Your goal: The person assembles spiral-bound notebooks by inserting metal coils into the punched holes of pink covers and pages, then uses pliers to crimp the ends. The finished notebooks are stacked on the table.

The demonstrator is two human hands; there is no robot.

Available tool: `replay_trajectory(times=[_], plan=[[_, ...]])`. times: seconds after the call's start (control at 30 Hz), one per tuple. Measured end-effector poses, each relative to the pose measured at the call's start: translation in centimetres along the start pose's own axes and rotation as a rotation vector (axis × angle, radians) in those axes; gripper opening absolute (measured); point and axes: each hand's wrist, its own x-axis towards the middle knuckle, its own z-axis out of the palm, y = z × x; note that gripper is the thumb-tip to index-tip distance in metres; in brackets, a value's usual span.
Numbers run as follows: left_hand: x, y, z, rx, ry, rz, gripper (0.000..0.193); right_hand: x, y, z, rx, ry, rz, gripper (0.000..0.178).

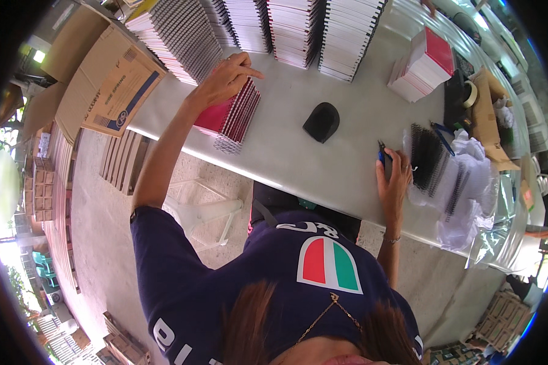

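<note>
Red spiral-bound notebooks (242, 114): piled at the near edge of the counter (286, 146), on my left, coils facing right.
Left hand (226, 79): partly open, fingers loosely bent, lying over the pile's top; I see nothing pinched in it.
Right hand (396, 174): curled, blue-handled pliers (381, 153) between thumb and fingers, tips pointing away from me; I can't tell how tightly.
Handling, as I judge it: each notebook light, the pile heavier; covers smooth and slippery, coils springy and easily bent.
Hold: flat across covers and page edges, off the coils; pliers by the handles.
Around: loose black coils (427, 159) beside my right hand, taller spiral-bound stacks (346, 36) beyond.
</note>
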Motion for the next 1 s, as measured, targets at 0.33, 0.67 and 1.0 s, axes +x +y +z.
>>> replay_trajectory(times=[0.33,0.67,1.0], plan=[[0.4,-0.7,1.0,0.060,-0.001,0.002,0.034,1.3,0.3,-1.4,0.200,0.052,0.008,0.030],[0.1,7.2,-2.6,0.146,0.185,0.011,0.045,22.9,6.6,-8.0,0.417,0.402,0.128,0.048],[-1.6,15.7,1.4,-0.262,0.269,0.008,0.034,27.4,11.7,-6.7,0.650,0.320,0.229,0.042]])
